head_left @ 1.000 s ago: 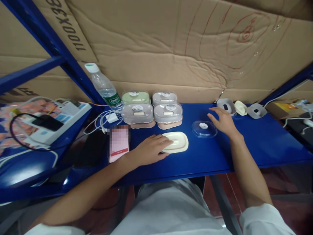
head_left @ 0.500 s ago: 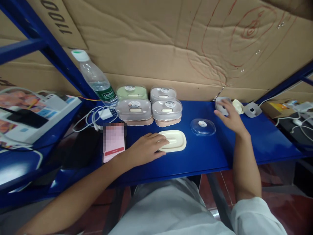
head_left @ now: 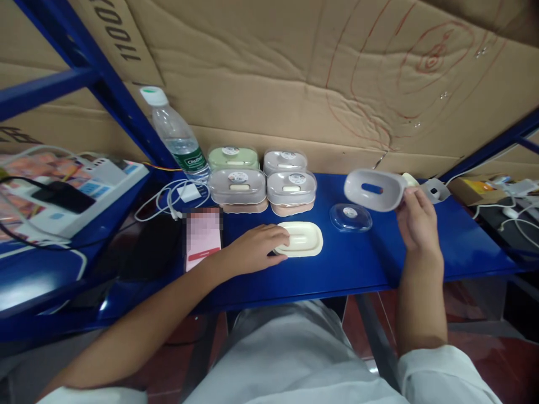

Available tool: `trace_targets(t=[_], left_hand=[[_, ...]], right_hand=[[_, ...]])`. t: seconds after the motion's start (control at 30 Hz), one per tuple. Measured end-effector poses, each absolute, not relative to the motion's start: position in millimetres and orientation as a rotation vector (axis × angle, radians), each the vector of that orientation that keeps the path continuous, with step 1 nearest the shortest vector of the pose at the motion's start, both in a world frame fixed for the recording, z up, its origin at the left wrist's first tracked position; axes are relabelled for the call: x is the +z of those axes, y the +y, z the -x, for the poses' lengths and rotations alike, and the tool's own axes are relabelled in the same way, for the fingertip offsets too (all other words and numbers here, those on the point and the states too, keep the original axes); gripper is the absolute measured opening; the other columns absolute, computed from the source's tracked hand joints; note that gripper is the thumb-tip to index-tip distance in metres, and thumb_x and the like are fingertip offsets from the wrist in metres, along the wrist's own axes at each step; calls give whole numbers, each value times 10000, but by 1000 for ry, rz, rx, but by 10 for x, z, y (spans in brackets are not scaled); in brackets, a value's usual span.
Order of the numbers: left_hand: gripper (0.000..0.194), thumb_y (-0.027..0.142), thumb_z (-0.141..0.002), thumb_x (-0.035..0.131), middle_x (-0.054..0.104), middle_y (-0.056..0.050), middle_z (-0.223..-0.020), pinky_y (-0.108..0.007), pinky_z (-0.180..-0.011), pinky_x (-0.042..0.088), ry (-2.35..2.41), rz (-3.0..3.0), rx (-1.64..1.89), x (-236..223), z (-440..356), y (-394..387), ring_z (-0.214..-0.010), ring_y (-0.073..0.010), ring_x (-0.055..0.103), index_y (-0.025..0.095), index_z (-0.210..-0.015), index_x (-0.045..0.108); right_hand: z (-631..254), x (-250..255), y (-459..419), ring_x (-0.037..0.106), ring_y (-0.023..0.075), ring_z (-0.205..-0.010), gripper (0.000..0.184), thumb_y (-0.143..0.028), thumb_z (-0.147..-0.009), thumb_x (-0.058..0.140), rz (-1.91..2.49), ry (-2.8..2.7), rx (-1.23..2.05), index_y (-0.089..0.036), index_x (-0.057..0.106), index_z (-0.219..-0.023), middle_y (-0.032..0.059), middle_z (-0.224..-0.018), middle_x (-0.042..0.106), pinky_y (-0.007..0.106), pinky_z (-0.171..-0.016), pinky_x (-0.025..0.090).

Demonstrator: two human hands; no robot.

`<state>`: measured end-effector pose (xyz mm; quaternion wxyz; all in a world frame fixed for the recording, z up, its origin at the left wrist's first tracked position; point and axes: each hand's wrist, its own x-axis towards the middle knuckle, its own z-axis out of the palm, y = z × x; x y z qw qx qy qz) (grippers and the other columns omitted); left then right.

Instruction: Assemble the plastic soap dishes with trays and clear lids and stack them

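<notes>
A pale grey oval dish [head_left: 356,193] with a slot through its bottom is held up and tilted above the table, its right end pinched by my right hand [head_left: 418,217]. On the blue tabletop lies a shallow cream oval dish [head_left: 309,242] with a raised middle. My left hand [head_left: 259,248] has its thumb and fingers closed around the left end of that dish, covering it. A clear oval lid [head_left: 350,217] with a round sticker rests between the two hands.
Several lidded oval boxes [head_left: 238,188] stand stacked at the back. Left of them are a water bottle [head_left: 185,140], a white cable [head_left: 162,205] and a phone [head_left: 204,238]. At the right back sit a cream piece [head_left: 410,179] and a small grey part [head_left: 435,191]. Cardboard [head_left: 261,73] walls the rear.
My right hand has taken hold of the grey dish at the back right and lifted it toward me. My left hand stays at the cream dish. The view has shifted slightly.
</notes>
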<state>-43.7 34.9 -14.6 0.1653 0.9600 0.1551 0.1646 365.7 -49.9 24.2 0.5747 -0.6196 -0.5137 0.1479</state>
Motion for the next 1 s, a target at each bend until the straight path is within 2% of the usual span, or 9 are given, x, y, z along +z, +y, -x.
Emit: trace_targets(t=[0.1, 0.2, 0.3, 0.37, 0.5, 0.6, 0.7, 0.83, 1.0], left_hand=[[237, 260, -984, 737, 700, -88, -1302, -390, -1063, 564, 434, -2759, 505, -114, 432, 312, -1189, -253, 685, 212, -1215, 712], [404, 282, -962, 764, 585, -159, -1435, -515, -1145, 539, 478, -2804, 676, -81, 415, 272, -1357, -347, 593, 212, -1348, 665], [612, 284, -940, 793, 486, -183, -1558, -574, -1204, 499, 503, -2775, 747, -85, 399, 264, -1480, -386, 500, 239, -1501, 552], [674, 284, -946, 790, 470, -171, -1590, -547, -1190, 524, 518, -2752, 709, -109, 394, 276, -1489, -365, 502, 259, -1554, 498], [492, 333, -972, 776, 556, -155, -1499, -447, -1025, 628, 526, -2799, 623, -152, 401, 313, -1386, -333, 574, 221, -1425, 618], [347, 387, -980, 771, 599, -174, -1416, -470, -1010, 616, 501, -2917, 632, -148, 412, 342, -1317, -356, 599, 175, -1248, 710], [345, 419, -968, 784, 600, -185, -1393, -538, -1092, 559, 481, -2969, 633, -126, 421, 361, -1313, -378, 598, 166, -1196, 732], [316, 375, -968, 783, 544, -171, -1477, -483, -1054, 585, 490, -2863, 569, -115, 432, 359, -1273, -340, 639, 183, -1213, 729], [306, 404, -951, 799, 523, -121, -1498, -435, -996, 616, 607, -2680, 457, -129, 435, 353, -1181, -288, 690, 219, -1183, 728]], right_hand=[[-3131, 77, -781, 702, 249, -866, 383, -649, -1028, 541, 1454, -1123, 606, -279, 626, -1073, 48, -1006, 737, 390, -760, 588], [-2718, -157, -826, 723, 247, -828, 404, -654, -1013, 579, 1460, -1087, 789, -271, 677, -1092, 55, -967, 759, 391, -727, 616], [-2509, -330, -751, 743, 246, -884, 458, -650, -1004, 604, 1463, -1078, 849, -301, 647, -1297, 46, -1000, 773, 411, -787, 646], [-2447, -383, -735, 744, 274, -1063, 518, -642, -1017, 593, 1516, -1183, 676, -316, 592, -1419, 72, -1168, 775, 480, -948, 638], [-2370, -374, -818, 561, 304, -1469, 444, -529, -1112, 460, 1612, -1602, 324, -318, 607, -1474, 103, -1546, 624, 567, -1250, 445], [-2300, -352, -881, 380, 313, -1615, 474, -482, -1123, 470, 1539, -1965, 346, -345, 553, -1568, 74, -1712, 456, 592, -1309, 358], [-2218, -357, -896, 155, 348, -1689, 566, -465, -1083, 586, 1486, -2200, 239, -391, 478, -1634, 38, -1810, 251, 657, -1322, 288], [-2254, -308, -884, 176, 332, -1686, 590, -414, -1095, 569, 1466, -2256, 104, -441, 411, -1663, 23, -1822, 203, 668, -1315, 284], [-2824, -247, -893, 211, 389, -1671, 604, -501, -1077, 580, 1810, -1968, -211, -353, 463, -1651, 90, -1790, 299, 720, -1302, 227]])
